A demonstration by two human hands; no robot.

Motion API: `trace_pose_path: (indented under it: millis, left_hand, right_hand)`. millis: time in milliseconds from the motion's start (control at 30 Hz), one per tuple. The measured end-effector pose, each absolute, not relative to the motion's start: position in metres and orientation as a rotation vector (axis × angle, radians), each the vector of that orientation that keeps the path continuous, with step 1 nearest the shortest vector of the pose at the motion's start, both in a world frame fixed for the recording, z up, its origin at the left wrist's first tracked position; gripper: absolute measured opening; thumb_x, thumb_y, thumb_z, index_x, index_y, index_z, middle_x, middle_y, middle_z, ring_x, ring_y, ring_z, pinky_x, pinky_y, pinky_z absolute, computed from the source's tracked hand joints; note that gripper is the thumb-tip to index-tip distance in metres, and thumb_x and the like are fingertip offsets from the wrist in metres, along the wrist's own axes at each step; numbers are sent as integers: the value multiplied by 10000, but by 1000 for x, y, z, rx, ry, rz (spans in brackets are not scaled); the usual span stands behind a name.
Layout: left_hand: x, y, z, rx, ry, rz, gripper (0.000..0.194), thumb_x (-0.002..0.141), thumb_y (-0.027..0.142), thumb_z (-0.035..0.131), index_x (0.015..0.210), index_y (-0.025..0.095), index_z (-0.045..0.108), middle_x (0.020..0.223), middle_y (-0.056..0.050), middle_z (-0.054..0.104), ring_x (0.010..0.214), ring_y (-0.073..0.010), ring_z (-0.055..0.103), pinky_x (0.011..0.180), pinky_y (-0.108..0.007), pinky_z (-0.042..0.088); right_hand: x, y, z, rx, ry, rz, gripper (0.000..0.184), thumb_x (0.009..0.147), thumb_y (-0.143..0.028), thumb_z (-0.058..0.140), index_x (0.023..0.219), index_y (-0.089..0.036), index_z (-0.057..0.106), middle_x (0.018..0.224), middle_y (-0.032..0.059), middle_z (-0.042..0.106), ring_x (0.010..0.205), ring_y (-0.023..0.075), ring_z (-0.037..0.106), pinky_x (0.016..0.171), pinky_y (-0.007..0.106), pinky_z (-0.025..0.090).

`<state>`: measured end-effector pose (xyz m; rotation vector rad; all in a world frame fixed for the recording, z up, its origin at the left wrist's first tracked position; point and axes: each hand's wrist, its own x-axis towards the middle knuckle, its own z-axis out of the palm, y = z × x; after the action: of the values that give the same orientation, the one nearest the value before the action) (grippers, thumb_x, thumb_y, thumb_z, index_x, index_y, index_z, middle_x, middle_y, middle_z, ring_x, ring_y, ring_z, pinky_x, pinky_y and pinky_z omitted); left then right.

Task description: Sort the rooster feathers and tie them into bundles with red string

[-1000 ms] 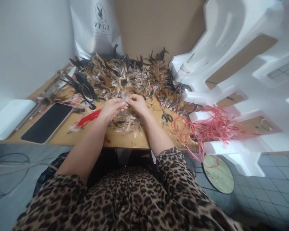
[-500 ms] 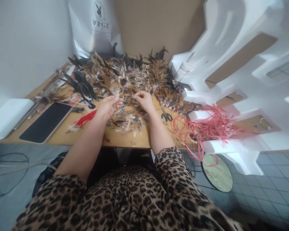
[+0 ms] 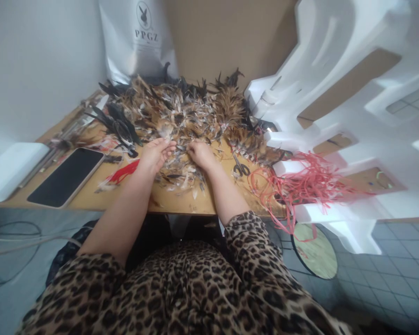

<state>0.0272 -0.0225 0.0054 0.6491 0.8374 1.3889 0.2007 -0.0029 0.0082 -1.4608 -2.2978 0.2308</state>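
Note:
My left hand [image 3: 156, 154] is closed in a pinch on a feather [image 3: 166, 131], whose pale fluffy end sticks up past the fingertips. My right hand [image 3: 200, 154] is a short way to the right, its fingers curled down among loose feathers; what they grip, if anything, is hidden. Just behind both hands spreads a big heap of brown, black and white feathers [image 3: 185, 109]. Small loose feathers [image 3: 188, 179] lie on the table below and between the hands. Black-handled scissors [image 3: 241, 167] rest to the right of my right hand.
A phone [image 3: 67, 177] and a white box [image 3: 16, 171] lie on the left of the wooden table [image 3: 181, 202]. Red strips [image 3: 125, 171] are beside my left forearm. Tangled red ribbons [image 3: 310, 184] hang over white foam [image 3: 356, 111] at right. A silver bag [image 3: 136, 51] stands behind.
My right hand has moved left and slightly down, closer to the left hand, and its fingers have turned down into the feathers. My left hand has hardly moved.

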Motion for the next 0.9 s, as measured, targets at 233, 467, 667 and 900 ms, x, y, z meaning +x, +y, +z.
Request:
trace_pose_path:
  millis: [233, 467, 667, 900]
  left_hand:
    - [27, -22, 4, 678, 843, 1420, 121, 671, 131, 699, 730, 98, 600, 791, -72, 693, 580, -76, 631, 458, -123, 443]
    - [31, -27, 8, 767, 917, 1367, 126, 655, 130, 707, 731, 93, 614, 827, -73, 691, 608, -84, 643, 494, -135, 474]
    - [34, -28, 6, 799, 967, 1263, 126, 656, 126, 710, 698, 86, 599, 671, -75, 672, 592, -106, 650, 542, -152, 496]
    - [34, -25, 7, 738, 908, 1373, 73, 697, 113, 667, 733, 91, 607, 674, -61, 667, 614, -90, 643, 567, -147, 493]
  right_hand:
    - [208, -4, 24, -1324, -2121, 223, 189, 833, -212, 440, 918, -175, 606, 978, 68, 559, 939, 178, 529, 866, 308, 413]
    - [204, -16, 35, -1270, -2154, 199, 205, 851, -217, 424, 955, -179, 596, 1012, 74, 540, 934, 178, 522, 852, 296, 410]
    - [202, -19, 38, -1264, -2184, 210, 215, 860, -223, 410, 971, -180, 589, 1031, 78, 534, 956, 185, 518, 868, 297, 400]
    - [198, -12, 31, -1273, -1887, 225, 250, 823, -243, 459, 1037, -166, 562, 1060, 90, 552, 987, 182, 513, 892, 303, 400]
